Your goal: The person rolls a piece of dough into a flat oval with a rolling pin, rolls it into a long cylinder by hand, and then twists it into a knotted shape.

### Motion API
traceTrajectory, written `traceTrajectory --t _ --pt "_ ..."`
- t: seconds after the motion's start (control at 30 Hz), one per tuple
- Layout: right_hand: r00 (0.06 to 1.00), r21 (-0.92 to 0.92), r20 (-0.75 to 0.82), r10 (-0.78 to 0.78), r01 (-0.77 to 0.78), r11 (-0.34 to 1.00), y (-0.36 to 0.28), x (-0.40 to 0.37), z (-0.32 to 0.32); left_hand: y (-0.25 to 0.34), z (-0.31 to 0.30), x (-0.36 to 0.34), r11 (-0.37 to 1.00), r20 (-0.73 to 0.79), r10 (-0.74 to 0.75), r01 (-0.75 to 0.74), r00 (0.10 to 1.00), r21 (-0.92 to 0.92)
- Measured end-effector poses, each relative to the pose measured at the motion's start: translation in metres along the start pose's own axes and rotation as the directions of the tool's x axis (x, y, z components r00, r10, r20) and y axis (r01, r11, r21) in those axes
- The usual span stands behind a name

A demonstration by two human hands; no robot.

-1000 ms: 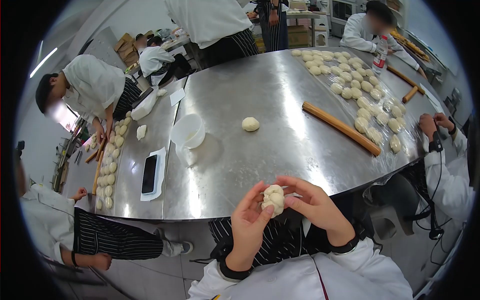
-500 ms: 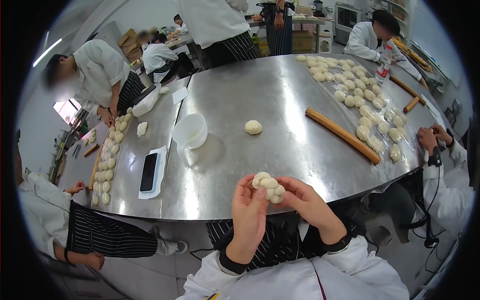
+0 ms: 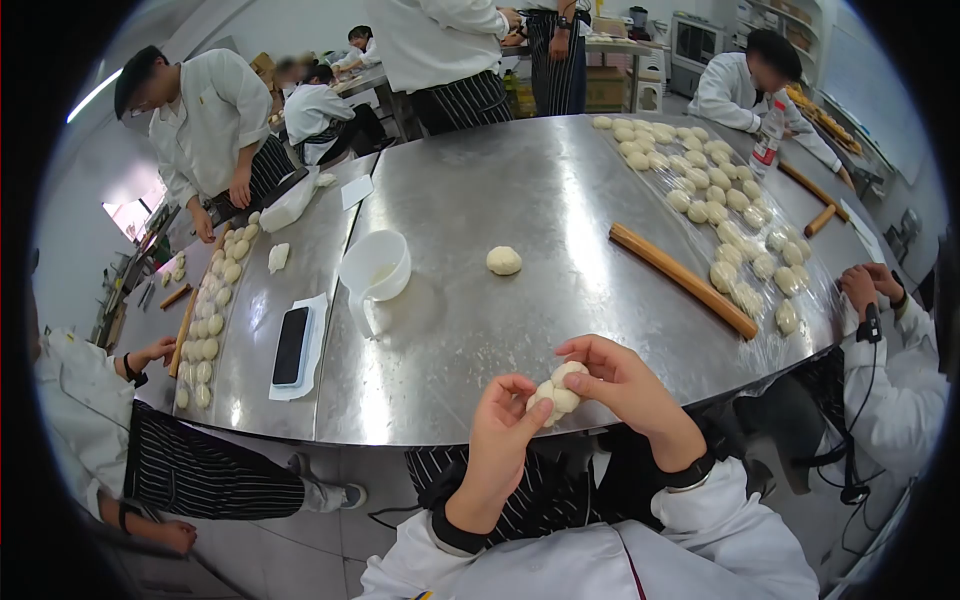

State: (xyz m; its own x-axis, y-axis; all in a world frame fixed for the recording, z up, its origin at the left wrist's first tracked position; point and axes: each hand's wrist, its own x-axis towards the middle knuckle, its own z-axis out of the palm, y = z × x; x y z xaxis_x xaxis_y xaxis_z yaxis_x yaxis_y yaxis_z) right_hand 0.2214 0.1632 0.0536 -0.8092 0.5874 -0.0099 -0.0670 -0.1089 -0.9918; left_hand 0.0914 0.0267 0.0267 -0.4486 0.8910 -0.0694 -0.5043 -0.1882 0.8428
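Left hand [image 3: 505, 420]: palm up, fingers curled, thumb and fingertips pinching the lower left side of the knotted dough piece [image 3: 557, 392].
Right hand [image 3: 625, 385]: arched over from the right, fingertips pinching the top lobe of the same piece.
Knotted dough piece: pale and lumpy, gripped between both hands, held in the air at the near rim of the tabletop [image 3: 520, 190] and clear of the steel; exact twist pattern hard to make out, possibly a braid.
Dough ball [image 3: 503, 260]: alone at mid-tabletop, well apart from the hands.
White jug [image 3: 375, 268]: left of the dough ball, upright, spout toward the near edge.
Rolling pin [image 3: 683, 278]: long, wooden, lying diagonally to the right of the dough ball.
Dough rounds [image 3: 720, 180]: rows under clear film beyond the rolling pin, running along the right side of the tabletop.
Phone [image 3: 291, 345]: dark, face up on a white sheet, on the adjoining surface at left.
Co-worker's hands [image 3: 868, 285]: at the right rim, close together, white sleeves.
Bottle [image 3: 766, 140]: upright at the far right, beside the dough rounds.
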Motion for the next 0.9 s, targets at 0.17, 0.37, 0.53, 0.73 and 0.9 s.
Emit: traceTrajectory --t 0.17,0.37,0.53,0.73,0.9 --pt "0.996 0.165 0.066 0.058 -0.068 0.984 -0.004 0.008 -0.008 -0.005 0.001 -0.002 0.959 0.009 0.256 -0.255 0.967 0.124" --pt "0.988 -0.066 0.093 0.120 -0.114 0.991 -0.011 0.006 -0.004 0.003 0.004 -0.002 0.995 0.180 0.004 -0.022 0.984 0.102" --pt "0.996 -0.152 0.091 0.025 -0.011 0.988 -0.007 0.008 -0.001 0.003 0.005 -0.001 0.975 0.099 0.033 -0.054 0.995 0.214" --pt "0.988 -0.069 0.125 0.096 -0.087 0.994 -0.011 0.005 0.000 -0.002 0.002 -0.002 0.984 0.030 0.049 -0.053 0.998 0.170" --pt "0.970 0.047 0.211 0.124 -0.136 0.990 0.000 0.013 -0.003 0.001 -0.008 0.003 0.994 0.070 -0.105 0.104 0.992 0.022"
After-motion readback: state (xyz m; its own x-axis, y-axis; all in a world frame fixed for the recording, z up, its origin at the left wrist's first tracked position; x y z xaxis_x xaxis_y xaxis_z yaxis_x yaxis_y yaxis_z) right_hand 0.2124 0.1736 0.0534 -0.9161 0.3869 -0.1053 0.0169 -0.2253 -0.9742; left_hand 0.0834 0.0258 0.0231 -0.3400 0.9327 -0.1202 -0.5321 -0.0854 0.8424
